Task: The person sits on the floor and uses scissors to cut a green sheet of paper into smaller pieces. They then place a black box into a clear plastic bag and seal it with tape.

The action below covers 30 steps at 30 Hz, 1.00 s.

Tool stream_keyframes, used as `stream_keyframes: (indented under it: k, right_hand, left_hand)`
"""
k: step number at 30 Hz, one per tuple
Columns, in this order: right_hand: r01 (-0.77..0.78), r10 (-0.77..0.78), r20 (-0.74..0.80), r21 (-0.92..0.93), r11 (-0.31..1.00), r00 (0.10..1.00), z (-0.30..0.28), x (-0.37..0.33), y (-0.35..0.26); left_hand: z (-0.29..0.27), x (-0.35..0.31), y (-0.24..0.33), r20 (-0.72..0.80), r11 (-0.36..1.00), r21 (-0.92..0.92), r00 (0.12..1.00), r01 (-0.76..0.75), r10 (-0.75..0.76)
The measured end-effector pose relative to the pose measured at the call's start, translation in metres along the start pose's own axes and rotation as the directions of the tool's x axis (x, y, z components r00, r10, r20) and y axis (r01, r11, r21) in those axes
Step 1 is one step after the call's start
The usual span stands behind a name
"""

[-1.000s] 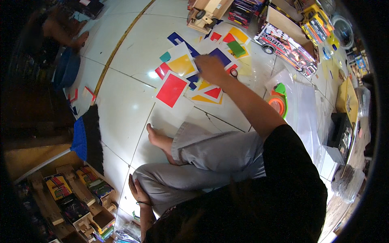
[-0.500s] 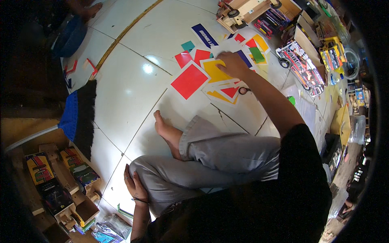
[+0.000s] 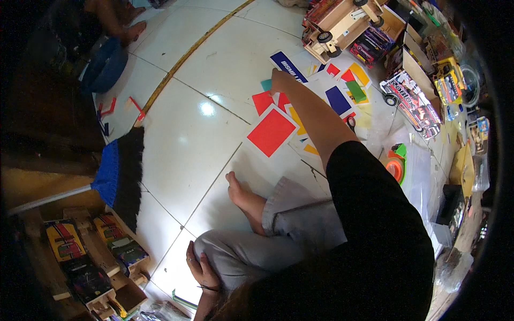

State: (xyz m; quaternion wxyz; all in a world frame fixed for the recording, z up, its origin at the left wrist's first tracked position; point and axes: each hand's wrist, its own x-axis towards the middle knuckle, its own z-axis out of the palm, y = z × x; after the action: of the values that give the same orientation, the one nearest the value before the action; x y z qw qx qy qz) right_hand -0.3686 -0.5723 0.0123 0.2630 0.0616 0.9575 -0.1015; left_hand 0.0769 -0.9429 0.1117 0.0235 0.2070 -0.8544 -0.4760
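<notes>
My right hand (image 3: 278,83) reaches over a loose pile of coloured sheets on the floor, beside a teal piece (image 3: 266,85) and a blue strip with white lettering (image 3: 287,67). Its fingers point down and are partly hidden, so a hold on anything cannot be made out. Nearest me lies a large red rectangle on white backing (image 3: 271,131). Smaller red pieces (image 3: 262,101) and a yellow sheet (image 3: 296,119) lie around it, the latter partly under my forearm. A blue rectangle (image 3: 338,100) sits right of the forearm. My left hand (image 3: 203,272) rests on my knee, fingers extended.
Scissors (image 3: 351,123) and an orange tape roll (image 3: 395,169) lie to the right. Wooden toy trucks (image 3: 342,29) stand at the back right, more toy trucks (image 3: 69,251) at lower left. A broom (image 3: 126,174) and a blue basin (image 3: 105,65) are left; another person's foot (image 3: 135,32) shows beyond.
My right hand has moved from the yellow sheet farther away, toward the teal piece and blue strip. The view has shifted, and the tape roll now shows more. My left hand stays on the knee.
</notes>
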Motion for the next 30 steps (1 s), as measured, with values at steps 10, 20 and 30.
stream_keyframes:
  k: [10, 20, 30]
  right_hand:
    - [0.269, -0.229, -0.503, 0.006, 0.963, 0.833, 0.028, -0.061, 0.027]
    - [0.276, -0.291, -0.309, -0.093, 0.957, 0.905, 0.004, -0.011, 0.010]
    - [0.413, -0.401, -0.771, -0.198, 0.889, 0.495, -0.076, -0.065, 0.065]
  left_hand:
    - [-0.005, -0.006, 0.004, -0.043, 0.994, 0.110, 0.999, -0.021, 0.026]
    - [-0.001, -0.001, 0.000, -0.062, 0.994, 0.104, 0.998, -0.017, 0.023]
    - [-0.005, -0.003, 0.018, -0.038, 0.992, 0.127, 0.999, -0.012, 0.017]
